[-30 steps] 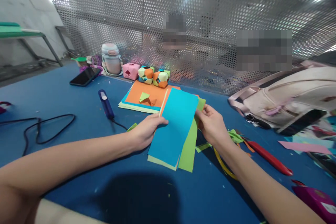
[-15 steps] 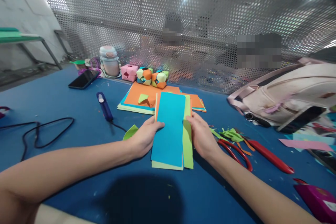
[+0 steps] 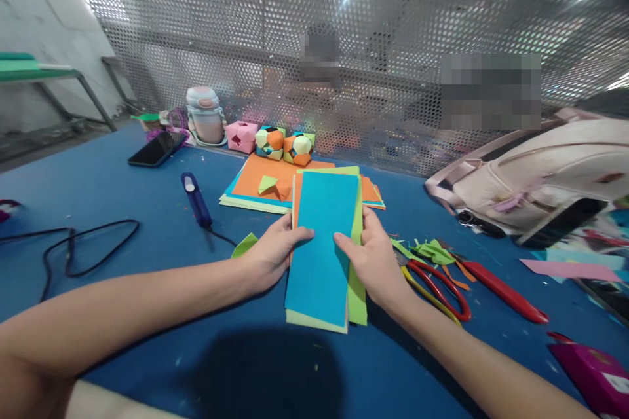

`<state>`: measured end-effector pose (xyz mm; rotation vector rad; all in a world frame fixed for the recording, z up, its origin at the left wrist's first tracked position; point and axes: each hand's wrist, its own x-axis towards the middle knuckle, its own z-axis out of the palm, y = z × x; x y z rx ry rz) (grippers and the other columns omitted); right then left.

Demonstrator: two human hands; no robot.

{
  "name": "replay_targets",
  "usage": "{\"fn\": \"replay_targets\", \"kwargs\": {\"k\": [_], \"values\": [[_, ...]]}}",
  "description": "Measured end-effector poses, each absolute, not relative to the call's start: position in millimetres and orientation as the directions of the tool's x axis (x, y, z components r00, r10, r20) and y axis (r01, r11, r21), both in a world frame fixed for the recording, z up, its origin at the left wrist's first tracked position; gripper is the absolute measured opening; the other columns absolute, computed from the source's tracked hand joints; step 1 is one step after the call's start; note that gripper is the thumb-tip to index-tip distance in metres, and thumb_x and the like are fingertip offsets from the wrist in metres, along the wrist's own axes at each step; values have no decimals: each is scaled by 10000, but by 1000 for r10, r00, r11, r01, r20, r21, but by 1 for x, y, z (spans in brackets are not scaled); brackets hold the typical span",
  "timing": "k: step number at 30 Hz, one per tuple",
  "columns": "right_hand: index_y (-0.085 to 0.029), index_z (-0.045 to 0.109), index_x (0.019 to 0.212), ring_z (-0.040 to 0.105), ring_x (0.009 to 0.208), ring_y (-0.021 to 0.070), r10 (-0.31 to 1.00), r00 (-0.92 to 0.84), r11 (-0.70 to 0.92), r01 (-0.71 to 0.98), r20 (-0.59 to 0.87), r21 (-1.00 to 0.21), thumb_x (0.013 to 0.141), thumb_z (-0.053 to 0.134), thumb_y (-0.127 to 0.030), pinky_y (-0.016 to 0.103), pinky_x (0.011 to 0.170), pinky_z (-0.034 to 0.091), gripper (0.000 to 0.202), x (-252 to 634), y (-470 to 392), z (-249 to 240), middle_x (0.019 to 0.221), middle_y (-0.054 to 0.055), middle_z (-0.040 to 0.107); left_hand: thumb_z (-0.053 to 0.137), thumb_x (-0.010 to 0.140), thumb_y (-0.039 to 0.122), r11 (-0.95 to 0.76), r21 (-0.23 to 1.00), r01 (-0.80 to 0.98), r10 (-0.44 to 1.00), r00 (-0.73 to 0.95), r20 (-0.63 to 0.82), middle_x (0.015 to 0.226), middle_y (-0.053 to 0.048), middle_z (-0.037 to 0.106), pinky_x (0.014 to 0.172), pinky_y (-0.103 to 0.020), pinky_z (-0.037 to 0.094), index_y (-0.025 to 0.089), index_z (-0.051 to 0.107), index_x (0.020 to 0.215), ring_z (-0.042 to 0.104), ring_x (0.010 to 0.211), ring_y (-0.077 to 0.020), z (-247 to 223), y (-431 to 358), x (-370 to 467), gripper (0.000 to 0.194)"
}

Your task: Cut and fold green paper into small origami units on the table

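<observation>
Between my hands is a stack of coloured paper strips (image 3: 322,275), held tilted above the blue table. A blue sheet lies on top, with green, pale yellow and orange edges showing unevenly around it. My left hand (image 3: 270,254) grips the left edge, thumb on the blue face and fingers behind. On the right edge, my right hand (image 3: 376,258) pinches the stack, its thumb also lying on the blue sheet. Behind the strips, larger sheets of orange, blue and pale paper (image 3: 255,173) lie piled on the table, with a small folded green and orange piece (image 3: 270,186) on them.
Red-and-yellow-handled scissors (image 3: 442,288), green scraps (image 3: 435,252) and a red cutter (image 3: 511,291) lie right. A blue corded tool (image 3: 196,200), phone (image 3: 156,148), bottle (image 3: 206,116) and folded paper cubes (image 3: 270,143) are left and behind. A pale backpack (image 3: 540,170) rests against the perforated metal panel.
My right thumb has moved left onto the blue sheet. The blue strip's top has shifted right, covering more of the green one, and the stack sits slightly lower.
</observation>
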<state>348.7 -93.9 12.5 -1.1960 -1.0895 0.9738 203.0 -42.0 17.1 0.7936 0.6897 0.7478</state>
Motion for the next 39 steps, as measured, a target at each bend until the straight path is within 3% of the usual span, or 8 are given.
{"fn": "replay_targets", "kwargs": {"k": [8, 11, 15, 22, 27, 30, 35, 39], "values": [[-220, 443, 1192, 642, 993, 235, 995, 69, 64, 127, 73, -990, 734, 660, -316, 390, 812, 553, 516, 360, -91, 25, 1208, 91, 620, 652, 719, 95, 436, 759, -484, 838, 525, -147, 898, -94, 726, 832, -395, 535, 115, 653, 948, 680, 803, -213, 39, -25, 200, 230], [-207, 516, 1143, 675, 822, 212, 999, 32, -32, 300, -24, -953, 737, 638, -304, 345, 677, 567, 435, 365, -91, 34, 1042, 66, 690, 679, 693, 110, 407, 755, -515, 862, 489, -131, 908, -89, 724, 862, -411, 520, 122, 651, 936, 672, 851, -225, 42, -21, 199, 245], [-191, 599, 1022, 654, 726, 188, 997, 26, 41, 605, 70, -795, 758, 571, -268, 291, 590, 528, 277, 375, -97, 57, 924, 44, 701, 702, 648, 114, 306, 812, -496, 886, 460, -53, 865, -47, 716, 799, -340, 530, 140, 641, 910, 663, 798, -179, 46, -6, 192, 270], [-209, 586, 1056, 614, 629, 184, 980, -135, 172, 946, 146, -276, 812, 459, -222, 268, 522, 433, 275, 399, -118, 80, 782, 27, 681, 729, 553, 69, -9, 996, -85, 810, 584, 57, 784, -2, 692, 671, -262, 502, 157, 614, 921, 643, 698, -136, 67, 25, 165, 396], [-259, 534, 1206, 671, 754, 217, 966, -221, 237, 964, 135, -117, 823, 468, -187, 280, 602, 467, 395, 394, -122, 67, 925, 35, 709, 725, 576, 164, -199, 953, 227, 701, 713, -24, 716, 6, 672, 636, -253, 484, 150, 689, 824, 613, 660, -141, 52, 28, 155, 251], [-256, 494, 1249, 665, 891, 257, 972, -217, 231, 951, 89, -206, 823, 505, -247, 346, 690, 509, 427, 394, -120, 60, 1085, 57, 679, 729, 581, 202, -271, 904, 332, 733, 679, -29, 677, 22, 649, 609, -234, 457, 163, 707, 797, 578, 635, -125, 36, 27, 155, 220], [-250, 474, 1233, 614, 1060, 238, 987, -2, 115, 706, 161, -699, 768, 621, -377, 394, 882, 508, 504, 408, -128, 46, 1156, 74, 653, 729, 598, 219, -128, 957, 260, 758, 648, -75, 772, 4, 680, 674, -245, 478, 172, 686, 788, 593, 696, -124, 28, 24, 155, 200], [-239, 489, 1226, 624, 1036, 258, 973, 182, 31, 497, 139, -867, 690, 709, -433, 362, 758, 561, 611, 413, -140, 20, 1215, 102, 622, 754, 574, 205, 22, 984, 174, 767, 628, -128, 866, -35, 705, 748, -290, 498, 159, 689, 839, 622, 784, -156, 23, 26, 156, 277]]}}
